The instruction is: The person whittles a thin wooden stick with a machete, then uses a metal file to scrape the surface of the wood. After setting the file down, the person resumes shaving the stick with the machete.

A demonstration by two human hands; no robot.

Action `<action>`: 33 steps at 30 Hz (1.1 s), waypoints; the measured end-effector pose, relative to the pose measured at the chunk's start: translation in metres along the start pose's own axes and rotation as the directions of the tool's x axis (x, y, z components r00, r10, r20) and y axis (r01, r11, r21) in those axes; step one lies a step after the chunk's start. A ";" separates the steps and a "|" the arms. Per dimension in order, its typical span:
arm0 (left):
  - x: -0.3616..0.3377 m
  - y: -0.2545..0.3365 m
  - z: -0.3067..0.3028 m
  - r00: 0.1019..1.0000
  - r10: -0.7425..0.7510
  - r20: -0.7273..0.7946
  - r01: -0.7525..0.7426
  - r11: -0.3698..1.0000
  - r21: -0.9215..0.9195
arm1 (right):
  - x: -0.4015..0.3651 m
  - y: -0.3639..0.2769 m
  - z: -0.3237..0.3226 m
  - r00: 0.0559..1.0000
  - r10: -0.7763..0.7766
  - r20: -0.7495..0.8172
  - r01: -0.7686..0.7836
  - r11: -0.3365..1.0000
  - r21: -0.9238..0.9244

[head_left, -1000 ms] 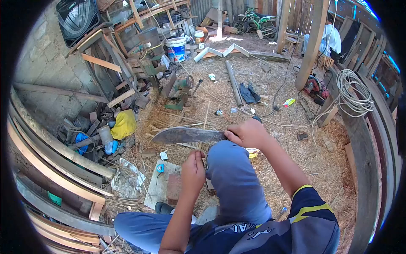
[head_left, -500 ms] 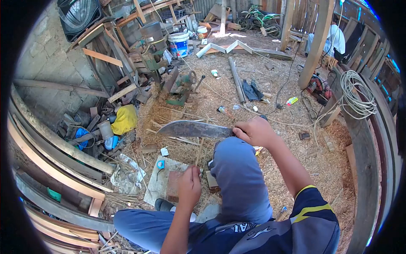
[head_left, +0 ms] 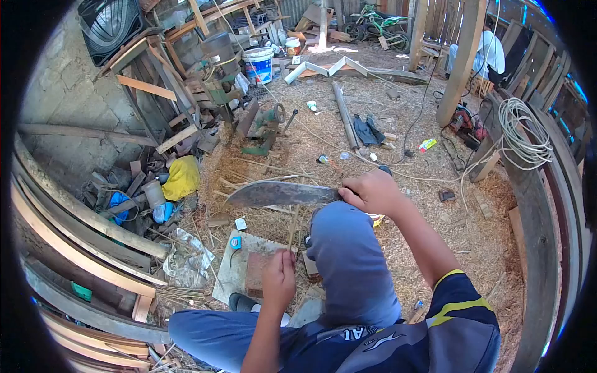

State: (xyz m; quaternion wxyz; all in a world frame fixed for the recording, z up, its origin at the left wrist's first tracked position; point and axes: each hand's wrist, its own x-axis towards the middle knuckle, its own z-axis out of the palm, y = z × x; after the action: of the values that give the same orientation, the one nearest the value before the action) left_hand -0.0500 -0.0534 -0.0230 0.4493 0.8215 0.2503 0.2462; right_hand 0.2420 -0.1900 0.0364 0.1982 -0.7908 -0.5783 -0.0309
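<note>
My right hand (head_left: 371, 191) is wrapped round the handle of a machete (head_left: 283, 193), just above my bent knee. The broad dark blade points left and lies roughly level. Lower down, my left hand (head_left: 278, 276) pinches a thin wooden stick (head_left: 292, 229), which rises from the fingers towards the blade's lower edge and overlaps it in this view. Beneath my left hand are a reddish-brown block (head_left: 256, 271) and a pale flat board (head_left: 225, 283). A blue tape measure (head_left: 235, 242) rests on the board.
Long planks (head_left: 87, 211) line the left side. A yellow cloth (head_left: 181, 178) lies among clutter by the wall. Ahead stand a green machine (head_left: 264, 133) and a white-blue bucket (head_left: 258, 65). Coiled cable (head_left: 524, 133) hangs on the right; a person (head_left: 491, 53) sits at the back right.
The left hand has shifted slightly down along the stick, and more of the stick shows above the fingers. The machete stays nearly in place. The whole view has moved slightly.
</note>
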 end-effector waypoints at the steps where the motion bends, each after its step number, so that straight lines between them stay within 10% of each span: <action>1: -0.009 -0.009 0.000 0.999 -0.049 0.012 0.049 0.998 -0.032 | -0.001 0.002 0.001 1.000 0.001 0.002 -0.001 1.000 0.018; 33: 0.055 0.033 0.009 0.999 0.002 0.051 0.000 0.999 -0.054 | 0.003 -0.008 -0.002 1.000 0.000 0.026 0.001 1.000 -0.008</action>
State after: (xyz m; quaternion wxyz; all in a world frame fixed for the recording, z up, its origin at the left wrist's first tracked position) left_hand 0.0036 -0.0398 0.0109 0.4774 0.8152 0.2317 0.2322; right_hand 0.2358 -0.1857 0.0420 0.1875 -0.7917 -0.5810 -0.0229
